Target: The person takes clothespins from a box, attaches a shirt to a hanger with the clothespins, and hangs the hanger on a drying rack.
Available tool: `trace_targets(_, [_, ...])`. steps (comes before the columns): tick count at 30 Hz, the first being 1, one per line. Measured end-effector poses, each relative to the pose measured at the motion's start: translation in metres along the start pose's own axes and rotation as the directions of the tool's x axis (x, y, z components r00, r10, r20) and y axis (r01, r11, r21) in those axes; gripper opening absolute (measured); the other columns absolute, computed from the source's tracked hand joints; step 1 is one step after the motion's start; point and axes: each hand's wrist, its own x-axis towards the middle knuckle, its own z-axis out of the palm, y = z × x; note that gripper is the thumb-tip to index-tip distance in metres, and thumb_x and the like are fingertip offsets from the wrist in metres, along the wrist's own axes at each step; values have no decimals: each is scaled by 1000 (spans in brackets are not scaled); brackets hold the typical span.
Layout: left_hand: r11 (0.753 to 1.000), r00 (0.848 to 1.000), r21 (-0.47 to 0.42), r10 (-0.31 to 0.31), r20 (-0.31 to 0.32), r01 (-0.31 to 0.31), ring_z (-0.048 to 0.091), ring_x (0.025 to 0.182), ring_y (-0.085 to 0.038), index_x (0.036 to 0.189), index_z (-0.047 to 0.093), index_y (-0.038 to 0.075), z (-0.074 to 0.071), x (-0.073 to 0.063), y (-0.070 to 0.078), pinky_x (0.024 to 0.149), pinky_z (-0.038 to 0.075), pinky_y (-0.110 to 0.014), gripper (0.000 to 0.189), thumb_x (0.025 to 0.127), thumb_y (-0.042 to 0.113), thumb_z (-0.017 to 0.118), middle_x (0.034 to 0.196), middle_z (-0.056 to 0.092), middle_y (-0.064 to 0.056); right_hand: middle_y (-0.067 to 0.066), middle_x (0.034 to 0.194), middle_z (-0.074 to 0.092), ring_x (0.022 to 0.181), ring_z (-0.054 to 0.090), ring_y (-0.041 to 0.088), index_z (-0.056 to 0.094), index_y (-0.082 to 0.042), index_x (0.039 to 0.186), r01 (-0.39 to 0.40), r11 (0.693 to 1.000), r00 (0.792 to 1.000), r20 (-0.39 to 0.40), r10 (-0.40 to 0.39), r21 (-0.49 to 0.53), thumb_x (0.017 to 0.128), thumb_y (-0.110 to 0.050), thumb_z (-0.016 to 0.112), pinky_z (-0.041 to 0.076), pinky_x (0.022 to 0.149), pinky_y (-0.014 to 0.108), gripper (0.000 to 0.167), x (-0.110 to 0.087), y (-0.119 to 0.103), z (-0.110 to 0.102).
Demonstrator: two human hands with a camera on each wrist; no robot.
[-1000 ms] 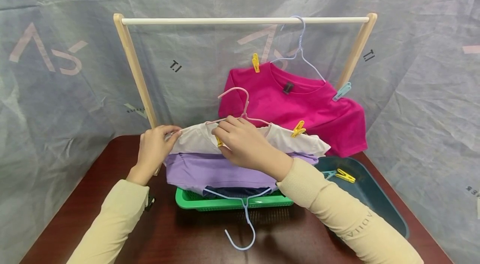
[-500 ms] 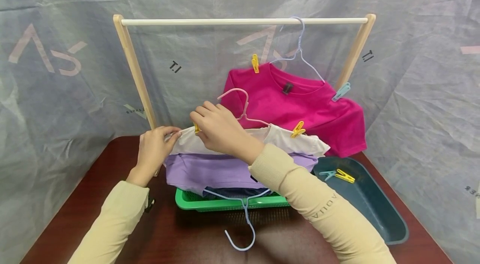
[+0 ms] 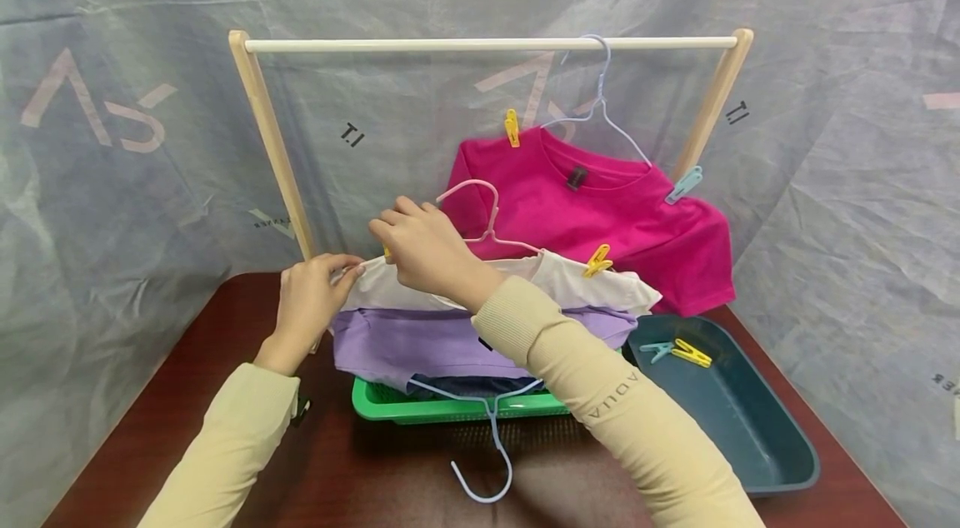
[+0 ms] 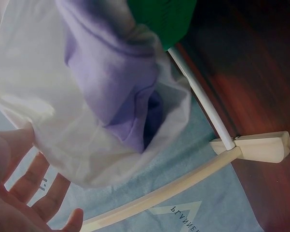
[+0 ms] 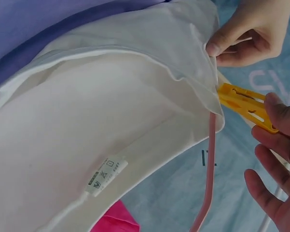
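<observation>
The left hand (image 3: 311, 291) pinched the white shirt (image 3: 570, 285) on its pink hanger (image 5: 211, 159) while the right hand (image 3: 431, 251), seemingly pinning it, gripped 1 yellow clip (image 5: 245, 104) at its edge that next likely needed letting go.

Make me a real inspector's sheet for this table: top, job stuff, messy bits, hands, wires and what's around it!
Surface: dark reddish table, shiny.
Job's things: white shirt on a pink hanger; one yellow clothespin near a shoulder.
Clutter: green basket, purple cloth, blue hanger sticking out in front; dark tray with two loose clothespins.
Hands: left hand pinches the shirt's edge; right hand holds another yellow clothespin against that edge; can't tell whether it's clipped.
Cables: nothing seen.
Surroundings: wooden rack with a bright pink shirt hanging; grey sheet behind.
</observation>
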Motion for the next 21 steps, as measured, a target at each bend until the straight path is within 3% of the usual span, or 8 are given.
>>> trace_targets(13, [1000,999,4,29,-17,-29,31,39,-10,91,73,13,2,0,-1,52,36,-37,15,82,24,67,84,71,-8,-7,83,65,84,49,14,63,-18,85,-6,999,999,39,7,-43,78,-11,62,39,64,26,9,11,-2,6])
trace_targets(21, [1000,1000,-1,15,2,-15,36,41,-12,92,73,13,2,-2,-1,63,39,-47,16,83,24,66,86,71,-9,-6,81,65,87,48,14,65,-18,86,15,995,997,74,-8,-95,81,-9,58,39,65,26,12,19,-6,11])
